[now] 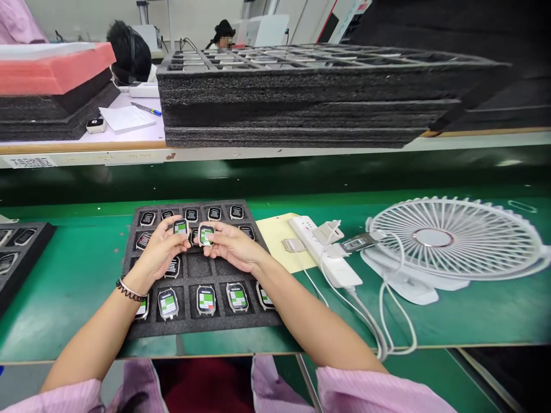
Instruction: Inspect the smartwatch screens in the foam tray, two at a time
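Observation:
A black foam tray (196, 267) with square pockets lies on the green bench. Several small watch bodies with lit green screens sit in its front row (206, 299), and several dark ones fill the back row (214, 213). My left hand (161, 249) pinches a watch body with a green screen (180, 227) above the tray's middle. Beside it, my right hand (235, 246) grips a second lit watch body (206, 234). The two pieces are held close together, almost touching.
A white desk fan (447, 241) lies at the right, with a white power strip (327, 252), cables and a yellow envelope (275, 235) beside the tray. Another foam tray (17, 252) sits far left. Stacked foam trays (301, 92) fill the shelf above. People sit beyond it.

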Demonstrator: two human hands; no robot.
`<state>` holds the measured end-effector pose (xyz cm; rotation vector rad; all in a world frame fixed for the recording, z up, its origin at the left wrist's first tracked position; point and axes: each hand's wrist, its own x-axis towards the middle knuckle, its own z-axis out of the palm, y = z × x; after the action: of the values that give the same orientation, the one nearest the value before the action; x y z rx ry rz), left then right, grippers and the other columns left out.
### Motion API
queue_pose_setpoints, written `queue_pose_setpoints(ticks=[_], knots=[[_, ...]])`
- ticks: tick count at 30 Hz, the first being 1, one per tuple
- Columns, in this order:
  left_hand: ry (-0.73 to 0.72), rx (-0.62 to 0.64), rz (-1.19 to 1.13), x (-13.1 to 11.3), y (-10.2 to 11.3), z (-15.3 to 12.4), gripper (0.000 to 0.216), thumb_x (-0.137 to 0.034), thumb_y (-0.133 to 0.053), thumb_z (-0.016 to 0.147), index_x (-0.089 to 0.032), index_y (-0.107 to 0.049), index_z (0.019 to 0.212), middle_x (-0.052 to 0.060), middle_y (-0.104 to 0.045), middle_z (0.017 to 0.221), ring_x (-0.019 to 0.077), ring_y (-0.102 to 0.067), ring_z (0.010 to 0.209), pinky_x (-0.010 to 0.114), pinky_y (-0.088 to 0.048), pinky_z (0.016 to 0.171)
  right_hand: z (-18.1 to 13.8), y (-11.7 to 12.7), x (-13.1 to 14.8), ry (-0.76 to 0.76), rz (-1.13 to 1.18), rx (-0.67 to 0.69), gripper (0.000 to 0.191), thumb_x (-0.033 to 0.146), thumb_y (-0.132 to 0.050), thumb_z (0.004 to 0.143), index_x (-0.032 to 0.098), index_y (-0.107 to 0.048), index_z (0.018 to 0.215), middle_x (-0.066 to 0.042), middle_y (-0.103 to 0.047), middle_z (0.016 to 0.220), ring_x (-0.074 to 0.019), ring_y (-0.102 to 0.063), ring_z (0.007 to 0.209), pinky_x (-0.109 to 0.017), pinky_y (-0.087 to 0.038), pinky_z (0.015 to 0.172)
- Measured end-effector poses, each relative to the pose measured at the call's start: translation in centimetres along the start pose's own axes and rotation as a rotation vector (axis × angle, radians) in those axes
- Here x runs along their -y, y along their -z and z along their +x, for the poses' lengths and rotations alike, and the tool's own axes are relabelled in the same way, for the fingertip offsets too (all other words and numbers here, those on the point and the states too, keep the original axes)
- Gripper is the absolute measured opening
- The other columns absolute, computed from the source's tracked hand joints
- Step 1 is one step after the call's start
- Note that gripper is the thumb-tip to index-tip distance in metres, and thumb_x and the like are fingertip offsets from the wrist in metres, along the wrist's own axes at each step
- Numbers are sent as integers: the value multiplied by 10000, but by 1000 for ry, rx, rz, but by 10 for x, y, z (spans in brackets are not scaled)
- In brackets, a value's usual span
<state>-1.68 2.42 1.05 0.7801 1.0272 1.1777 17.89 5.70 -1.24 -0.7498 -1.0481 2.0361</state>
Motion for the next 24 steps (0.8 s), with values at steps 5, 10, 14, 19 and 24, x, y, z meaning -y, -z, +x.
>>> queue_pose_setpoints(ticks=[5,10,14,19,24], knots=[[8,-21,-10,0,1,2,574,-203,-817,662,-197,-529,1157,-10,-656,838,86,-578,570,227,-472,583,-4,-1,0,54,-92,-71,435,247,-780,772,195,-577,1154,-43,-723,886,-126,-572,590,-228,-422,526],[64,-11,-10,-1,-1,0,606,-231,-825,650,-193,-518,1172,-24,-631,823,87,-572,557,220,-452,556,-9,-1,2,91,-132,-68,494,219,-739,739,206,-552,1196,-37,-726,920,-124,-544,613,-242,-399,580],[15,-4,23,-3,-4,-3,620,-265,-819,670,-192,-514,1206,-6,-655,890,93,-595,576,230,-466,571,-12,-4,5,106,-136,-64,571,150,-698,677,222,-549,1223,-23,-720,929,-127,-536,624,-247,-388,592],[-46,45,77,-4,-6,-7,636,-286,-796,701,-200,-519,1268,20,-676,966,108,-633,589,251,-493,595,-12,-5,6,76,-59,-77,595,134,-683,660,217,-522,1227,-17,-714,901,-115,-511,595,-226,-367,549],[-104,81,187,-1,-6,-7,633,-230,-793,688,-189,-533,1264,19,-676,966,103,-640,591,224,-477,559,-13,-7,6,98,-37,-55,605,133,-724,652,216,-506,1210,-31,-709,942,-109,-513,568,-226,-372,519]])
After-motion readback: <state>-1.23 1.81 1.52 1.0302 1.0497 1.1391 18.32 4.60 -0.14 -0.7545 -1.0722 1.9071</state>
